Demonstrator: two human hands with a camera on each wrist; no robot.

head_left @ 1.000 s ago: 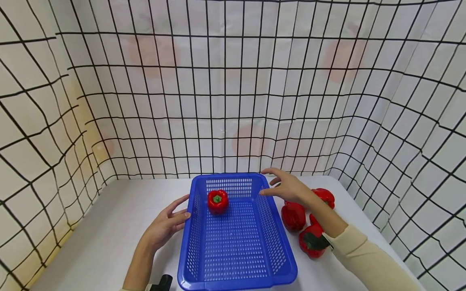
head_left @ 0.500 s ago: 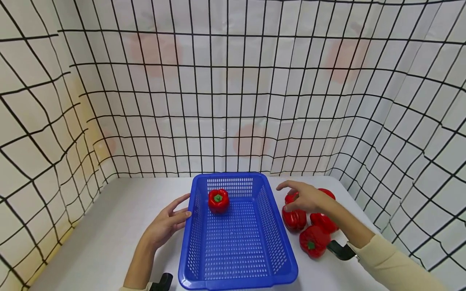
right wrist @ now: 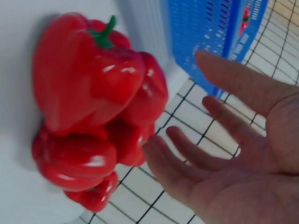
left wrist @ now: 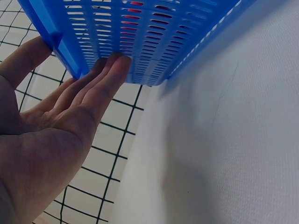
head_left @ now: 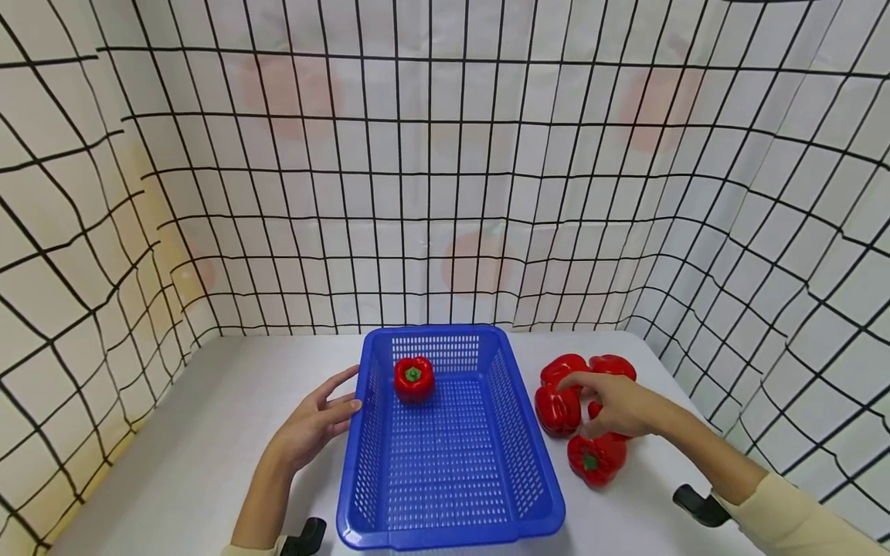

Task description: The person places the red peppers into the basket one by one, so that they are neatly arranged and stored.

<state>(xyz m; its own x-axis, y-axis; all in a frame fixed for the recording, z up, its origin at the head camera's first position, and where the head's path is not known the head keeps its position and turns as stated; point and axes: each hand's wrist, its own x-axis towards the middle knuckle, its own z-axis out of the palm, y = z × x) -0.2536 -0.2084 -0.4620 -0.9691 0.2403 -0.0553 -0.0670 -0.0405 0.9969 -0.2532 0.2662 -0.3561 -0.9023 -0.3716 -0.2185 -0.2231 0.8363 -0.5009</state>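
A blue plastic basket [head_left: 448, 463] with slotted walls holds one red bell pepper [head_left: 414, 382], stem up, near its far left corner. My left hand [head_left: 316, 421] touches the basket's left side with extended fingers; in the left wrist view, its fingertips [left wrist: 122, 63] lie against the slotted outer wall. To the right of the basket, several red bell peppers [head_left: 596, 461] sit in a close group. My right hand [head_left: 626, 405] hovers over them with spread fingers and holds nothing. In the right wrist view, a large bell pepper [right wrist: 88, 79] with a green stem is beside the fingers.
A white tabletop [head_left: 208, 440] carries everything. White walls with a black wire grid [head_left: 431, 193] close off the back and both sides. A black wrist strap piece [head_left: 698, 506] shows near the right sleeve.
My right hand has moved from the basket's far right rim rightward and nearer, over the group of bell peppers. The left hand keeps its place at the basket's left side.
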